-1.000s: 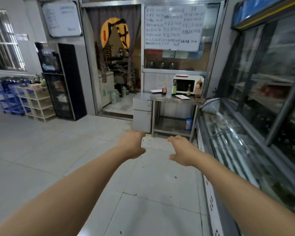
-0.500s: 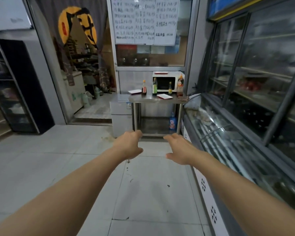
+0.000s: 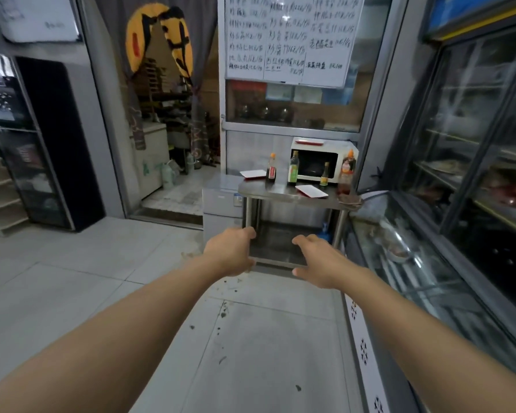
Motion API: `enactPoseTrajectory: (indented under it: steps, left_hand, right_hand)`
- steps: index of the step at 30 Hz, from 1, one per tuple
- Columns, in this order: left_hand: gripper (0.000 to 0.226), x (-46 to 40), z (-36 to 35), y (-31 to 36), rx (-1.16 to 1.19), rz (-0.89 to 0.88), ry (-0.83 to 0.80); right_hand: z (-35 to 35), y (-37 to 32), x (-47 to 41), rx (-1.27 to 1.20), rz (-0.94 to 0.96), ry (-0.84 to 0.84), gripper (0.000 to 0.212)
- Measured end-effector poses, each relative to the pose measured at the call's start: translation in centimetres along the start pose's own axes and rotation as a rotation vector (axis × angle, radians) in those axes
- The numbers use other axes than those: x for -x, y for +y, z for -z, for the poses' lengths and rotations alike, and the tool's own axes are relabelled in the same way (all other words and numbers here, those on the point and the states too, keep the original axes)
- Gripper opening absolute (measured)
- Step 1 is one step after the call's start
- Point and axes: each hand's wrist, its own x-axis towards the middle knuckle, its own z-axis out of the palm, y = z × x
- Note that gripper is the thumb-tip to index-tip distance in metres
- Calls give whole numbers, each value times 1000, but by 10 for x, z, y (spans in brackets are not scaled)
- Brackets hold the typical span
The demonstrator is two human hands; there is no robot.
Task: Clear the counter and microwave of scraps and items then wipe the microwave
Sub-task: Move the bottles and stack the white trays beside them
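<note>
**Operator:** Holding nothing yet. My left hand (image 3: 231,253) and right hand (image 3: 322,262) are both stretched out in front of me, fingers loosely curled and empty, hanging over the floor well short of the work.

**Partner:** Where is the work from there?

**Operator:** Straight ahead. The white microwave with a dark glass door (image 3: 319,160) sits at the back of the stainless steel counter table (image 3: 283,194), with a flat red-edged tray (image 3: 309,141) lying on top of it. In front of it stand a dark sauce bottle with an orange cap (image 3: 271,171), a green-labelled bottle (image 3: 293,171), a small yellow-labelled bottle (image 3: 325,174) and an orange squeeze bottle (image 3: 345,175). Two white red-edged trays lie flat on the steel, one at the left (image 3: 253,173), one at the front (image 3: 311,191). A brownish heap (image 3: 349,199) rests on the right front corner; scraps or a rag, I cannot tell.

**Partner:** So which step?

**Operator:** I judge it the approach; nothing is cleared. Next I must close in, then pick up the front tray or the bottles first.

**Partner:** Room to move?

**Operator:** The grey tiled floor (image 3: 250,338) runs open to the table. The glass-topped display case (image 3: 400,263) hems my right side, its edge near my right forearm, and a small grey cabinet (image 3: 221,201) touches the table's left end.
</note>
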Motion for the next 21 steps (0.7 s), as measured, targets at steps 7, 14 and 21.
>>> enactPoseTrajectory:
  steps: [7,14,21]
  left_hand:
    - [59,-113,-12,-31,20,-18,-12]
    - [51,-248,-3,-65,20,-123,-17]
    - [47,-357,-5,-76,63,-180,-78]
  right_hand:
    - [2,28,-107,-15,-12,-1,64]
    - [19,47,-224,-27,-86,36,64]
    - [27,76,-317,-62,-184,45,63]
